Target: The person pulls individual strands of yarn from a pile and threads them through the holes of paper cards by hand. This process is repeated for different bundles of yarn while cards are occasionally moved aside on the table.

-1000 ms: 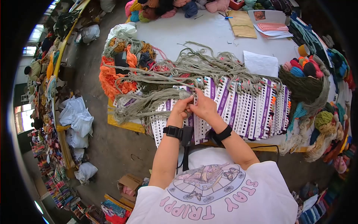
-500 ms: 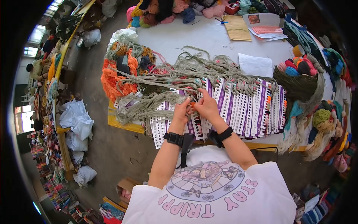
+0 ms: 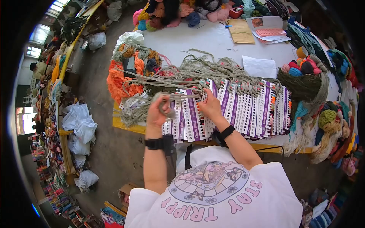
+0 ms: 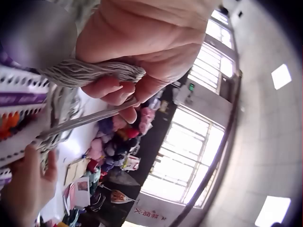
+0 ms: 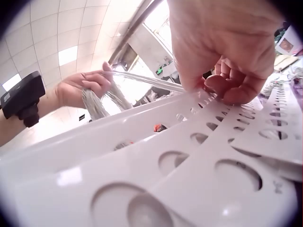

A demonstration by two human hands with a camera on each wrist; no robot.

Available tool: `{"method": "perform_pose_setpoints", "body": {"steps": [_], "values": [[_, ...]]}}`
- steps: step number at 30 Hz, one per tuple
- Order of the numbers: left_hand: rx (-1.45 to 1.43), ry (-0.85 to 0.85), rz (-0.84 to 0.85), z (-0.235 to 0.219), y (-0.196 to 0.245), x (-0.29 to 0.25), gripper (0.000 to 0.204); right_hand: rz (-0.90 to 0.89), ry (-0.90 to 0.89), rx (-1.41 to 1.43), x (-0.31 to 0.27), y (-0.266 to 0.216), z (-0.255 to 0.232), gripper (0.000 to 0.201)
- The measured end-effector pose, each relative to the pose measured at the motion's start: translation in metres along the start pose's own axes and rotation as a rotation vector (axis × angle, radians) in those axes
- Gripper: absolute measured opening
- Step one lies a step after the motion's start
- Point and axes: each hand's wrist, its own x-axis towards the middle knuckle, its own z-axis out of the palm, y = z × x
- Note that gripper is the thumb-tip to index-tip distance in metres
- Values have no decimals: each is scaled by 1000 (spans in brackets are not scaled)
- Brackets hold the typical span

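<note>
My left hand (image 3: 155,115) is raised above the left end of a row of white and purple punched thread cards (image 3: 192,127). Its curled fingers grip a grey-green bundle of embroidery thread (image 4: 90,72). From those fingers a taut strand (image 4: 87,122) runs across to the card by my right hand (image 3: 211,108). In the right wrist view, the right thumb and fingers pinch at the edge of a white card (image 5: 59,177), where the strand arrives. The fingertips partly hide that spot.
Loose grey-green thread (image 3: 213,68) lies behind the cards. Orange yarn (image 3: 118,81) is heaped at the table's left end. A white paper sheet (image 3: 259,67) lies behind the card row. Dark green yarn (image 3: 300,86) sits at right. The yellow table edge (image 3: 129,126) runs along the near side.
My left hand has moved left, away from the right hand, drawing the grey-green thread along. Both hands were close together over the cards before. The right hand has stayed at the cards.
</note>
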Motion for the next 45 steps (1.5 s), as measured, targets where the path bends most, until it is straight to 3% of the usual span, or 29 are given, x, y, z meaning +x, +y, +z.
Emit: {"method": "perform_pose_setpoints", "body": {"steps": [1, 7, 12, 15, 18, 21, 22, 23, 25, 26, 27, 29, 31, 32, 36, 40, 45], "values": [[110, -70, 22, -8, 21, -8, 13, 3, -10, 1, 0, -1, 2, 55], [391, 295, 516, 29, 145, -78, 12, -39, -47, -93, 2, -3, 16, 55], [321, 234, 535, 61, 210, -121, 13, -107, -120, -190, -7, -16, 34, 57], [204, -193, 480, 40, 252, -123, 14, -75, -116, -221, -8, -14, 36, 59], [63, -426, 372, 4, 311, -141, 12, 54, -67, -183, 1, 1, 38, 57], [-99, 5, 597, -3, 328, -157, 11, 39, -162, -251, 2, 1, 39, 58], [-18, 49, 597, 17, 302, -152, 12, 19, -150, -260, 4, 8, 44, 53], [276, 161, 652, 37, 271, -143, 17, 1, -149, -154, 5, 8, 39, 48], [210, 45, 445, 61, 203, -112, 20, -44, -151, 63, 8, -5, 30, 39], [208, -8, 359, 51, 171, -92, 22, -146, 3, 235, 10, -14, 28, 27], [270, -101, 294, 73, 133, -81, 24, -38, -109, 586, 3, -51, 6, 20], [134, -81, 131, 97, 78, -62, 24, -93, -199, 765, -17, -107, -41, 17], [6, -74, 8, 113, 42, -44, 26, -218, -221, 765, -29, -135, -74, 17], [19, -108, 19, 125, 31, -42, 27, -280, -230, 763, -32, -139, -84, 17], [115, -203, 9, 146, 11, -36, 32, -158, -248, 927, -42, -139, -105, 15], [269, -167, 72, 156, 3, -37, 30, -138, -205, 953, -46, -131, -109, 15], [191, -136, 80, 157, 2, -34, 26, -156, -135, 944, -46, -124, -108, 14]]}}
